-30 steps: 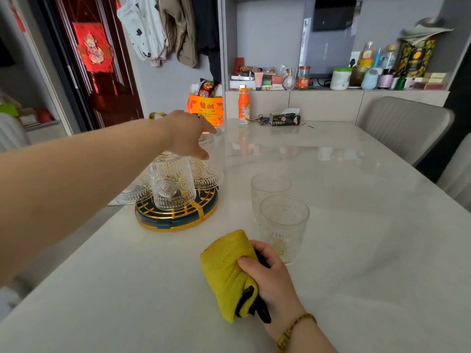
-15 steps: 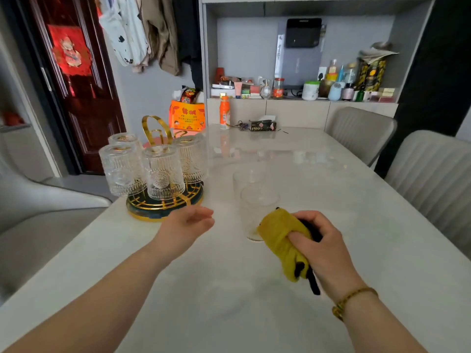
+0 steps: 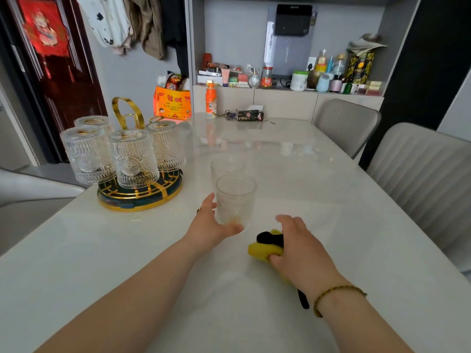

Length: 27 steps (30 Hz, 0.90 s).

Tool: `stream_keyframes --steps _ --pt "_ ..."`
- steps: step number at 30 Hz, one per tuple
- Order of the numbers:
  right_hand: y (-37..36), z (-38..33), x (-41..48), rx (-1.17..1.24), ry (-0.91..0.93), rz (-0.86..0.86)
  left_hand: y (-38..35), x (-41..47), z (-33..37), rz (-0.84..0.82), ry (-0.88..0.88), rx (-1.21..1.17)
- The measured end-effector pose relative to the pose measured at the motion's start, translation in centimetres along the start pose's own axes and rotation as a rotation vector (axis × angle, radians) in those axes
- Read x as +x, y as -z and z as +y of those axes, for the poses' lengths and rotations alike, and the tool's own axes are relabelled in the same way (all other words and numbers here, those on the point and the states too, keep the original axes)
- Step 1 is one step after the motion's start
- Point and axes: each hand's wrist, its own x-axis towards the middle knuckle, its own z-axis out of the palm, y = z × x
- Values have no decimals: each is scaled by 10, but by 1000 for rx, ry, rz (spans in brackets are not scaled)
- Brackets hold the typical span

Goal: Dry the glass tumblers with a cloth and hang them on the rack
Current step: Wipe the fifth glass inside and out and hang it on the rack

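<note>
A pale, glossy surface [image 3: 318,205] fills most of the frame, with grey chairs [image 3: 420,179] at the right edge and a cluttered shelf [image 3: 280,84] across the top. At the left stands the rack [image 3: 140,200], a round gold-trimmed base with four tumblers [image 3: 132,159] hung mouth-down on it. Two more stand upright at centre frame: the near tumbler [image 3: 235,200] and, just behind it, the far tumbler [image 3: 226,166].

Your left hand [image 3: 207,226] is spread wide at the foot of the near tumbler, fingers [image 3: 211,202] along its left side and thumb by its base. It has closed on nothing, and I cannot tell whether skin meets glass. Your right hand [image 3: 300,248], lower right of centre, grips the yellow cloth [image 3: 263,250], bunched on the surface.

As I judge it, ribbed glass that may be wet could slip from a low one-handed grasp. A push instead of a grip could knock the near tumbler into the far one, since they stand so close. At the crowded rack, a careless approach could clip the glasses hanging there.

Most of the cloth lies under your palm, and a black part trails by your wrist. The rack's pegs hide inside the glasses, so free places cannot be counted. Any water on the tumblers is too faint to see.
</note>
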Motion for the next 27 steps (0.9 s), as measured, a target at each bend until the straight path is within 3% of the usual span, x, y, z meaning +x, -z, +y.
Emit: stream_keyframes --steps 3,6,11,18,22,27 --pt "-5 -1 7 -178 55 -14 -6 6 -2 3 -37 6" --pt "-8 3 8 -83 46 36 -7 10 -2 50 -46 3" --pt "-8 11 9 368 -121 204 -11 13 3 62 -44 -43" --pt "-6 15 12 947 -272 290 -4 2 7 79 -36 -152" --pt "-3 0 11 1318 -325 259 17 -13 5 -14 51 -408" --pt "-6 -44 14 1551 -235 139 37 -37 1 -118 42 -699"
